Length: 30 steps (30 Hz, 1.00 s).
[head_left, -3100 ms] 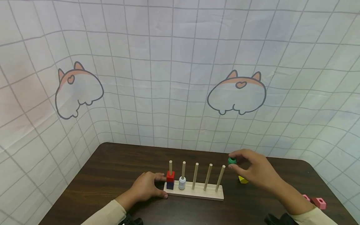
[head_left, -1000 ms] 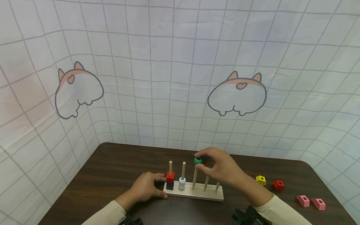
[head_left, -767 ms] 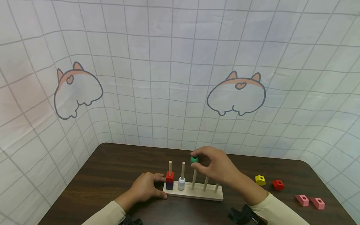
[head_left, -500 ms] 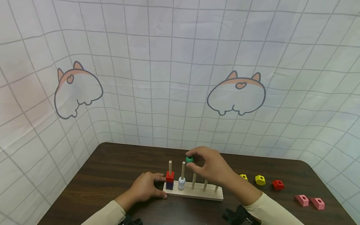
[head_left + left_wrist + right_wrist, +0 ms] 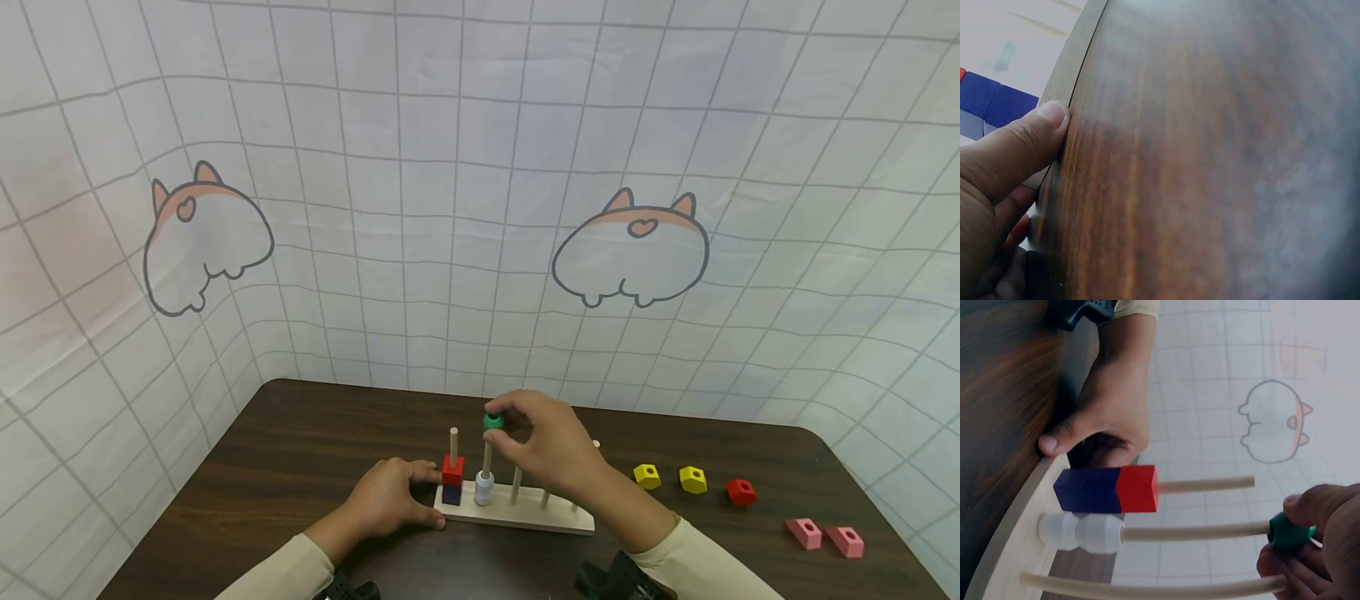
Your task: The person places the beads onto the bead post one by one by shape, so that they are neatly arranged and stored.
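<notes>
My left hand (image 5: 390, 497) grips the left end of a wooden peg stand (image 5: 525, 518), its thumb along the front edge. Between the thumb and fingers of my right hand (image 5: 551, 439) is a green bead (image 5: 492, 422), pinched right at the tip of the second peg (image 5: 1197, 532). Lower on that peg sit white beads (image 5: 1099, 534). The leftmost peg carries a red block (image 5: 453, 470) over dark blue blocks (image 5: 1087, 489). No beads show on the third peg (image 5: 1154, 587); my right hand and forearm partly cover the pegs to its right.
On the dark wooden table (image 5: 315, 433), right of the stand, lie two yellow blocks (image 5: 693, 480), a red block (image 5: 741, 492) and two pink blocks (image 5: 804, 533), all with holes. A white grid-patterned curtain (image 5: 420, 250) rises behind the table.
From right of the stand, my right hand has carried the green bead left, past the other pegs, to the second peg's tip. My left hand has stayed on the stand's end.
</notes>
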Available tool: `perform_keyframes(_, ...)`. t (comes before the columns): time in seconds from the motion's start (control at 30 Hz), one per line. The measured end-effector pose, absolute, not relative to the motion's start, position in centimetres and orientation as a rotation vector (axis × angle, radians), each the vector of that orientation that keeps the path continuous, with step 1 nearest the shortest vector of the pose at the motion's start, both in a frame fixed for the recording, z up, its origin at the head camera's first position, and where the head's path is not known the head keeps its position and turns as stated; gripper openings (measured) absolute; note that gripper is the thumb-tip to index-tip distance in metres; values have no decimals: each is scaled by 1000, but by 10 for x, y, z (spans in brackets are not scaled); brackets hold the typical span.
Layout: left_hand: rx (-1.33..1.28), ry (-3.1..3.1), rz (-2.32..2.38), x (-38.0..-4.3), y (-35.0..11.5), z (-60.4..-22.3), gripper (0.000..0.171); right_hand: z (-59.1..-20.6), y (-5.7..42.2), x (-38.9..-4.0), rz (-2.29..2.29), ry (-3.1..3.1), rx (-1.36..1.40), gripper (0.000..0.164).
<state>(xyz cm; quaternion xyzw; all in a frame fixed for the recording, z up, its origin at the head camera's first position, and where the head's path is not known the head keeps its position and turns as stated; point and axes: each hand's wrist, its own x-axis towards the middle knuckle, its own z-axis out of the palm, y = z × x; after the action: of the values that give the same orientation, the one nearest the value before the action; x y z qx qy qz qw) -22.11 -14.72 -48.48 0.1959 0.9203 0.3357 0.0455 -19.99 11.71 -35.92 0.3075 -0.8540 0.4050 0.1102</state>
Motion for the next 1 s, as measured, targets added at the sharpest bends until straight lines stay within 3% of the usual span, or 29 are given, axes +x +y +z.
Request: perform_keyframes(1.0, 607, 2807, 1042, -221, -147, -485, 57, -407, 103, -193, 1217, -2466, 670, 32)
